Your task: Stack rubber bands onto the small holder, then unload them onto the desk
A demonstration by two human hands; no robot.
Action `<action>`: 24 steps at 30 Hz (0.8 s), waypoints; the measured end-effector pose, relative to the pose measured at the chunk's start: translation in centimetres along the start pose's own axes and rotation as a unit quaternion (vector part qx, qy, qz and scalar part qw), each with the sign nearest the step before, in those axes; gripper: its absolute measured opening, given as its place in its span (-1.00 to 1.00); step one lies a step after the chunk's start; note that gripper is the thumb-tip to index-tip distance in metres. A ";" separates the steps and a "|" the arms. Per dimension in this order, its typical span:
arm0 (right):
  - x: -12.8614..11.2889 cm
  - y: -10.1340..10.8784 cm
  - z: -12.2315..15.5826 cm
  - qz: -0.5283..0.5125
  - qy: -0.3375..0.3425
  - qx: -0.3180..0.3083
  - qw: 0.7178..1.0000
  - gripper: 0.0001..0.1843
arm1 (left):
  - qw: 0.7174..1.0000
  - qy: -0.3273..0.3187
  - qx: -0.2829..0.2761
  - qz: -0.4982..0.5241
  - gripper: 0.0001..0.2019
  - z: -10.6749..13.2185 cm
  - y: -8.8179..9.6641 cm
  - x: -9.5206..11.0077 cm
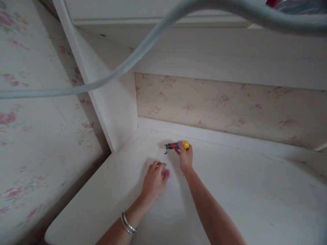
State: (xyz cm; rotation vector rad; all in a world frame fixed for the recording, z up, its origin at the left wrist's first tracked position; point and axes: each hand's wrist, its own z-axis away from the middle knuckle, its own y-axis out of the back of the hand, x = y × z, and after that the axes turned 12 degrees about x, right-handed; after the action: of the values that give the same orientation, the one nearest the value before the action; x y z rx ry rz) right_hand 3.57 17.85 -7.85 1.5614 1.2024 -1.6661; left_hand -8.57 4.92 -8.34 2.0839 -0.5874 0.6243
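My right hand (186, 158) is closed around a small toy-like object (184, 145) with a rounded yellow end, a blue and red middle and a black end pointing left. It is held on its side just over the white desk top (230, 190); whether it touches the surface I cannot tell. Nearer to me and to the left, my left hand (155, 178) curls its fingers about a small pink, partly see-through thing (166, 173), mostly hidden by the thumb and fingers. A small black curled mark or scrap (165, 153) lies between the two hands.
A thick pale cable (143, 47) crosses the upper view, close to the camera. White side panel (112, 88) and overhead shelf (163, 22) frame the desk. Floral wallpaper (189, 102) shows behind. A red and clear plastic item (298, 6) sits at top right.
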 end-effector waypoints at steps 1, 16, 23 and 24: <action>0.4 0.2 0.2 -0.034 -0.033 0.006 0.999 -0.49 | 1.000 0.012 0.009 0.015 -0.80 -0.4 -0.3 -0.2; 1.8 2.0 0.3 -0.144 -0.113 0.023 0.983 -0.55 | 0.961 0.166 0.025 0.219 -0.67 -7.6 -6.1 -2.9; 1.3 2.3 0.8 -0.149 -0.137 0.011 0.979 -0.58 | 0.912 0.259 -0.028 0.318 -0.67 -7.2 -5.1 -2.8; 1.3 2.3 0.9 -0.150 -0.138 0.006 0.979 -0.59 | 0.912 0.262 -0.025 0.314 -0.68 -7.2 -5.1 -2.8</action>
State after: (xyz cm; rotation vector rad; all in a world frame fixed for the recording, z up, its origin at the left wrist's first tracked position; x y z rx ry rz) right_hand 4.94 16.26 -9.72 1.1465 1.3249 -2.0074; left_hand -9.15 14.11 -9.46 1.5492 -0.9400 1.4604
